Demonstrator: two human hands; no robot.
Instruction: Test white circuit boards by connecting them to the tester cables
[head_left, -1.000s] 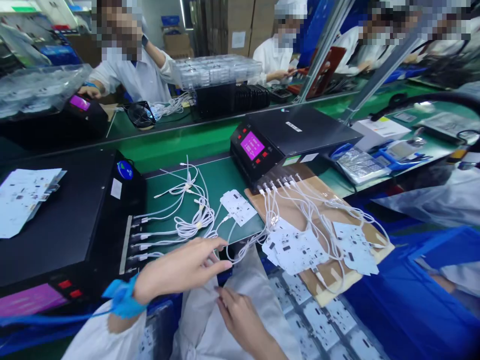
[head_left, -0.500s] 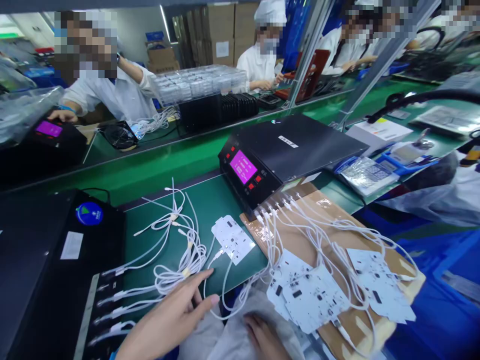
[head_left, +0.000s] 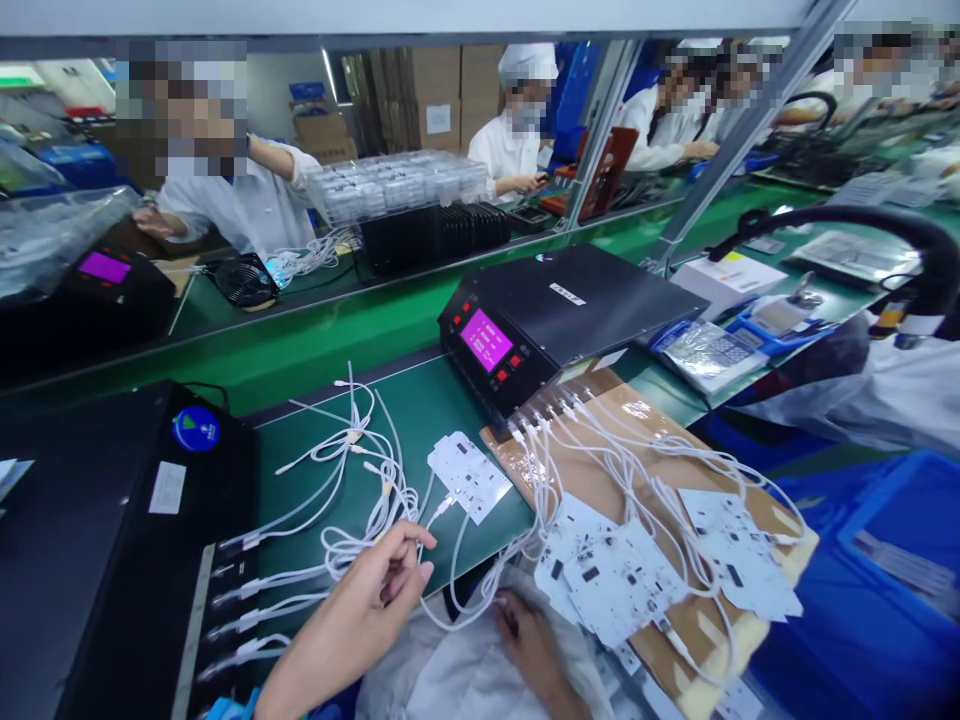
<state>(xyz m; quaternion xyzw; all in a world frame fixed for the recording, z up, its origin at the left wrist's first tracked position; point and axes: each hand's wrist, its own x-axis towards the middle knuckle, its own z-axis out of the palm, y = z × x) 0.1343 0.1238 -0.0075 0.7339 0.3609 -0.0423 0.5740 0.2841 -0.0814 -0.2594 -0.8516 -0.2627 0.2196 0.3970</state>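
Reaching over the near edge of the green mat, the left hand rests with its fingers curled loosely inward and the thumb and forefinger close together at a bundle of white cables. Whether a cable is actually pinched between them cannot be told; the fingertips lie against the loops at the bundle's near side. These cables run leftward to the sockets along the front of a black box at the left of the bench.

The right hand lies lower, palm down, on a pale plastic bag at the bench edge. Its fingers are extended and fairly flat. A loop of white cable hangs just beside the fingertips; a grip on it cannot be confirmed.

A single white circuit board lies flat on the mat, just beyond the left hand, with one cable plugged into its near corner.

To the right, a second black unit with a pink screen stands on the bench. A row of white cables leaves its front and spreads over a brown cardboard sheet. Several white boards lie on that sheet, each joined to a cable, some overlapping.

Across the green conveyor belt, other people in white coats work at their own stations.
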